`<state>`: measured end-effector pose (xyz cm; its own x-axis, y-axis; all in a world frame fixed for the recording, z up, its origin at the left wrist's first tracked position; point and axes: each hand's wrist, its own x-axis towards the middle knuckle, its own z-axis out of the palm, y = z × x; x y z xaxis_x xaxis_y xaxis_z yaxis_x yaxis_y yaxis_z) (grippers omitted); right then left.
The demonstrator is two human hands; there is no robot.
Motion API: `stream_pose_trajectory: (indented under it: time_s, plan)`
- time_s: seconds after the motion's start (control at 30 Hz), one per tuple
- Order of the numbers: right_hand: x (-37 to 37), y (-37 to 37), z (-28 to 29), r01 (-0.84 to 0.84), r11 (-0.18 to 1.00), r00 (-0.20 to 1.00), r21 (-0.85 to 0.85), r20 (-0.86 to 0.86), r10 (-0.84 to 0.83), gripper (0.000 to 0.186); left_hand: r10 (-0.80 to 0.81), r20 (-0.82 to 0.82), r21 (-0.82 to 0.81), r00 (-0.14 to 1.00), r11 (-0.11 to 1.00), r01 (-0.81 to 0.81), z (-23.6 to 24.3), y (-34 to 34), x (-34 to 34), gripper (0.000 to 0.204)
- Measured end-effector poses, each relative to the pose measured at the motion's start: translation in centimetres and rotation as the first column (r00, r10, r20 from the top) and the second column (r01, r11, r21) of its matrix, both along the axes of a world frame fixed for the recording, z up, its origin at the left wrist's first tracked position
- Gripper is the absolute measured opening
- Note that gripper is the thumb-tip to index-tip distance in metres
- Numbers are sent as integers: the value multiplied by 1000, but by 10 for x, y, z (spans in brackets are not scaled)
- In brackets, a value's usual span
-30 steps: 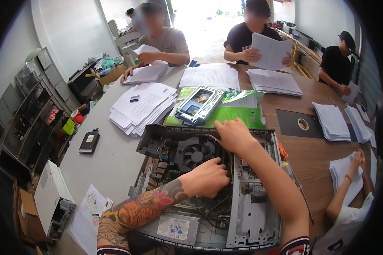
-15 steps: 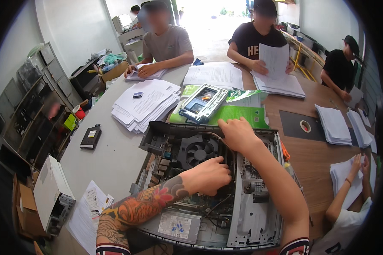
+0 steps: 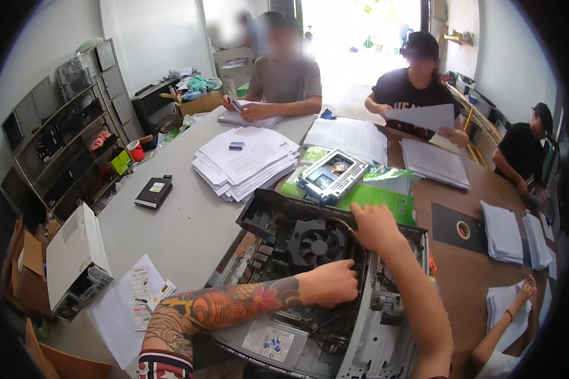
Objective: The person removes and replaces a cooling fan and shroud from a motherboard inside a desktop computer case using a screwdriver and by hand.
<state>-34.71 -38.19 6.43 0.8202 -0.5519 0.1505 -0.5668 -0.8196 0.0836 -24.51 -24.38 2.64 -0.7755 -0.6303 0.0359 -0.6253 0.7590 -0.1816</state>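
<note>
An opened desktop computer case [image 3: 269, 335] lies before me, its circuit board, power supply [image 3: 275, 341] and metal bracket showing. My left hand [image 3: 329, 282], on the tattooed arm, is inside the case just below the black cooling fan [image 3: 316, 243]. Its fingers are curled in a pinch, and what they hold is hidden. My right hand [image 3: 376, 227] is closed over the case's far edge, right of the fan, where a thin cable [image 3: 341, 222] runs close by. Beyond that edge, a metal drive cage [image 3: 335, 175] rests on green packaging [image 3: 385, 201].
Paper stacks [image 3: 243, 161] cover the table's far side. A black optical drive [image 3: 153, 192] lies at left, near a white computer case [image 3: 76, 259]. A tape roll [image 3: 463, 230] sits at right. Several people handle papers around the table; one person's hands [image 3: 526, 290] are at lower right.
My view has shifted, so the scene sits farther right and lower. Both my hands stay at nearly the same places on the case. The person across at right has tilted a paper sheet flatter.
</note>
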Motion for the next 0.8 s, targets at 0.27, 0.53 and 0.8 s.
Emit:
stream_pose_trajectory:
  time_s: [0.27,0.53,0.8]
  plan:
    - [-2,0,-1,15,1000,999,8,-31,-15,36,2,18,2,1000,1000,-2,-1,0,-5,4]
    - [-6,-6,-4,-5,1000,1000,4,2,5,36,-23,63,-6,998,1000,23,9,3,-9,8]
    - [1,-2,-7,-15,1000,1000,13,-1,15,37,36,34,-28,999,999,-35,0,7,-6,6]
